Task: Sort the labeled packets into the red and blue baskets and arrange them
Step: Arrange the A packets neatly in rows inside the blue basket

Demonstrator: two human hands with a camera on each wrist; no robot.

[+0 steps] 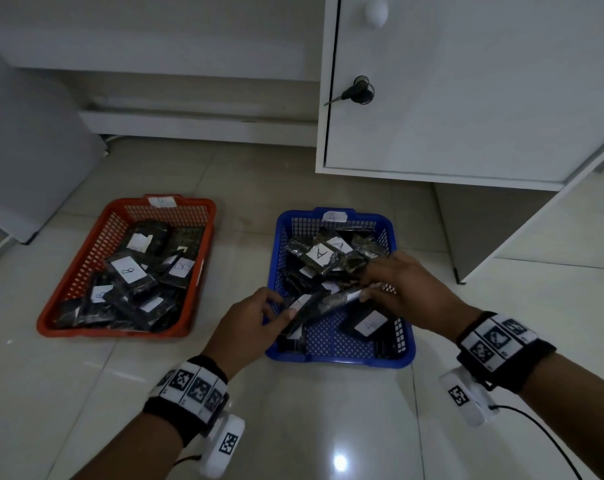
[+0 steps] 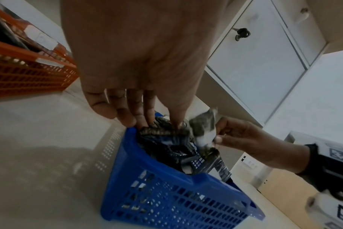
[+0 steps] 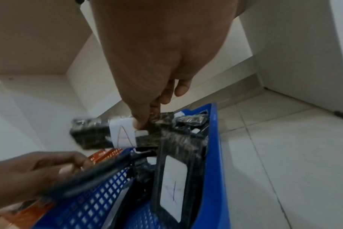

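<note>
Right fingers (image 3: 141, 122) pinched on the white label edge of an "A" packet (image 3: 100, 134), held above the near left part of the blue basket (image 1: 335, 356). Left fingers (image 2: 127, 117) curled round another dark packet (image 1: 302, 315), slanted over the same basket's left wall. Right hand (image 1: 402, 287) and left hand (image 1: 248, 320) close together, packets nearly touching.

Risk, as a judgement: a pinch on a label rather than the wrapper, so a peel or slip and a drop outside the rim, likely onto the tiled floor (image 1: 311, 420). Glossy wrappers, loosely heaped "A" packets (image 1: 323, 254) at the basket's far end; a nudge there liable to topple the pile. Red basket (image 1: 120, 216) with the "B" packets (image 1: 127, 270) just beside; a hurried toss apt to land wrong. Left packet's label partly hidden, letter unclear.
</note>
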